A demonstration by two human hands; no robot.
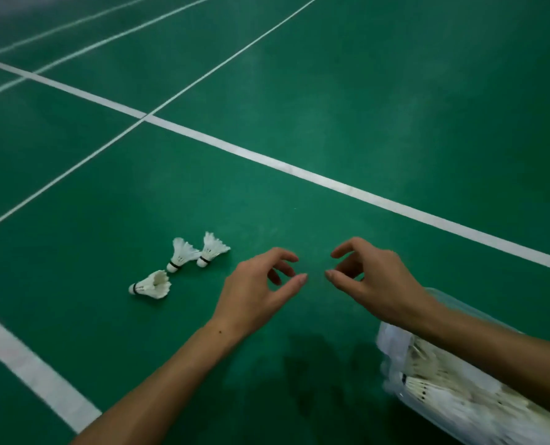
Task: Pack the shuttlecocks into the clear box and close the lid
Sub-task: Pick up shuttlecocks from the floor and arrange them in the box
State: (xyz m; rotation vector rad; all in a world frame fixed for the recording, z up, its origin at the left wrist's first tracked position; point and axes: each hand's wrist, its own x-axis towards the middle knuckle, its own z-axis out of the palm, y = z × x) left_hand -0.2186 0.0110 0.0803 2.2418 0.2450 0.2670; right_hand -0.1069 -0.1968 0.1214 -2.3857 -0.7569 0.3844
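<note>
Our fingers hang loosely curled, thumbs apart from them, pinching nothing. The left hand and right hand hover over the green court floor, fingertips facing each other. Both forearms are bare; the right one crosses above the clear box of shuttlecocks at the lower right. Three loose shuttlecocks lie left of the left hand.

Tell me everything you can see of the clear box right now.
The clear box sits on the green floor at the lower right, cut off by the frame edge. Its walls look like thin, see-through plastic with a rounded near corner. White feathered shuttlecocks lie packed inside on their sides. The right forearm crosses over it, hiding part of the rim; whether they touch, I cannot tell. No lid can be made out.
</note>
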